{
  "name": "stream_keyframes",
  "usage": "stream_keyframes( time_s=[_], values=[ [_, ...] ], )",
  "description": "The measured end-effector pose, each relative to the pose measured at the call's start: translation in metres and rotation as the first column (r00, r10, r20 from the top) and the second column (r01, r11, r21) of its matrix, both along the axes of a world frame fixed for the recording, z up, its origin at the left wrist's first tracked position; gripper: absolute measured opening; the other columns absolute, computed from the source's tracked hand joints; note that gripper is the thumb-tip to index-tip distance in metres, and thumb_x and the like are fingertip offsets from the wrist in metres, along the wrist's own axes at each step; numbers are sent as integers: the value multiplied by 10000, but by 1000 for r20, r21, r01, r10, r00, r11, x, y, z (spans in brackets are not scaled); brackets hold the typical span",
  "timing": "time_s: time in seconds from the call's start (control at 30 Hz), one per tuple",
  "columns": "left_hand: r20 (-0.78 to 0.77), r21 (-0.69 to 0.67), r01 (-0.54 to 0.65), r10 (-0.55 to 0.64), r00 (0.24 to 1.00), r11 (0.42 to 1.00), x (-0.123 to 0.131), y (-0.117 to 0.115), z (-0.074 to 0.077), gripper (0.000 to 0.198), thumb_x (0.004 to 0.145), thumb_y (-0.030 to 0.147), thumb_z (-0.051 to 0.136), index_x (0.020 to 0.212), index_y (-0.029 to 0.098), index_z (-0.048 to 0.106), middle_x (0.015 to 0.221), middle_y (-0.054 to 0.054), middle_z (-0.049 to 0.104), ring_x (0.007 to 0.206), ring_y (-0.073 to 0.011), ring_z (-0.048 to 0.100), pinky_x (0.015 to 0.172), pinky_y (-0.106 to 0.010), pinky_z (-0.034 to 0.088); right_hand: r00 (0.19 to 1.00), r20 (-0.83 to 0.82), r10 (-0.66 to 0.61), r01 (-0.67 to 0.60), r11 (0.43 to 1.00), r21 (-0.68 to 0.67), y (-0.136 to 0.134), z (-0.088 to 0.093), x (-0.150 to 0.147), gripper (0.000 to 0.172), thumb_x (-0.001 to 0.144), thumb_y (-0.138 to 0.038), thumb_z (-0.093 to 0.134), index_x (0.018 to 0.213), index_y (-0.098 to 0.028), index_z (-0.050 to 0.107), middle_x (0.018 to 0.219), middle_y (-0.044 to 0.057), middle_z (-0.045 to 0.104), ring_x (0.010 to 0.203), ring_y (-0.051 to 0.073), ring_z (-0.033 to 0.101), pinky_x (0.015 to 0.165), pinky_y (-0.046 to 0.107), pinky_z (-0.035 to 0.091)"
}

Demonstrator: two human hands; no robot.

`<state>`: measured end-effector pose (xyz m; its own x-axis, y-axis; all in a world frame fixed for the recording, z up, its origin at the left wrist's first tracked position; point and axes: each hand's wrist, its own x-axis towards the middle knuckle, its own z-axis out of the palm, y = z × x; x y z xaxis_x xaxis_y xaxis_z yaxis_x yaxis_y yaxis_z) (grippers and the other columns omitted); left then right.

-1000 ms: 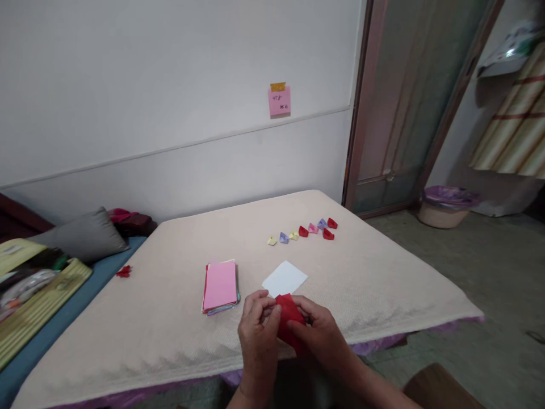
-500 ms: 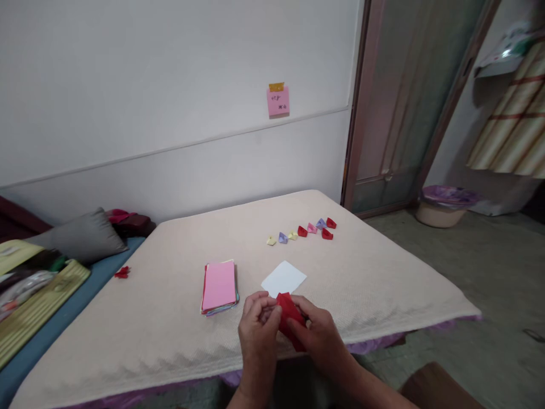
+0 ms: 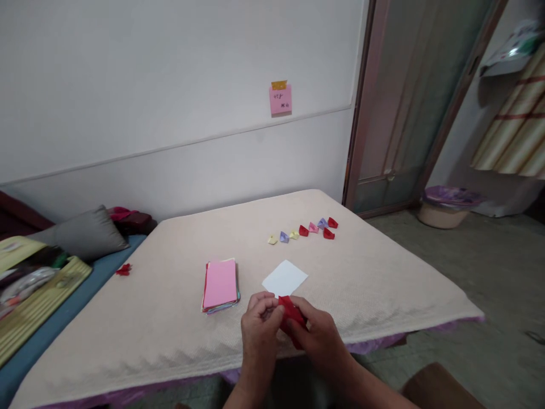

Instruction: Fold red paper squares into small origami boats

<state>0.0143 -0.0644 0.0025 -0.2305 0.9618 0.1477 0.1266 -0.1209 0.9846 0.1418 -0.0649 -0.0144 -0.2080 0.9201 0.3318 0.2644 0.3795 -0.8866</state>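
Pinching the red paper (image 3: 292, 316) over the near edge of the table (image 3: 170, 329), the left hand (image 3: 259, 332) and the right hand (image 3: 322, 338) both grip it by thumb and fingers. It seems half-finished: narrow, creased, layered. Beyond, a paper stack (image 3: 220, 284) and white sheet (image 3: 285, 277) lie flat; toward the far right corner, eight folded pieces (image 3: 304, 230) look complete.

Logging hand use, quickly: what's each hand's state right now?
Left hand: closed, holding the red paper.
Right hand: closed, holding the same paper.
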Motion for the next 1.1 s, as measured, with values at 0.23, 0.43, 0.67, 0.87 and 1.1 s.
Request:
stream_keyframes(
  time_s=[0.23,0.43,0.67,0.87,1.1],
  values=[
    [154,-79,116,-103,983,990,-4,2,-2,104,706,224,592,661,152,652,708,-21,596,688,-154,533,652,-257,424,998,-51,46,-48,998,-38,0,2,-1,252,810,-188,535,1053,-224,591,874,15,665,755,157,598,682,224,440],
    [171,-92,79,-63,983,993,-9,5,-6,103,696,223,604,638,143,634,725,-17,602,709,-150,531,678,-251,408,986,-117,117,-129,986,-102,0,4,-2,329,739,-64,508,1012,-219,609,876,-4,653,752,145,575,665,221,424],
    [402,-164,190,-110,909,968,-10,8,-9,88,675,213,632,662,134,594,586,18,558,540,-94,477,536,-204,361,881,-417,223,-359,890,-282,6,5,0,359,663,-58,513,992,-178,590,820,0,648,725,154,576,615,229,426],
    [439,-177,224,-127,890,959,-12,12,-9,234,720,358,628,679,146,540,535,52,486,466,-58,395,463,-181,277,845,-502,185,-409,829,-382,13,8,5,298,609,-82,557,896,-159,578,716,-9,649,606,127,542,537,213,389],
    [359,-230,358,-263,896,905,-17,15,-14,314,587,367,735,596,145,513,513,43,494,476,-72,388,479,-201,285,873,-448,190,-391,823,-412,16,5,9,244,591,-112,605,826,-158,557,607,-53,578,517,89,468,483,190,331]
  ],
)
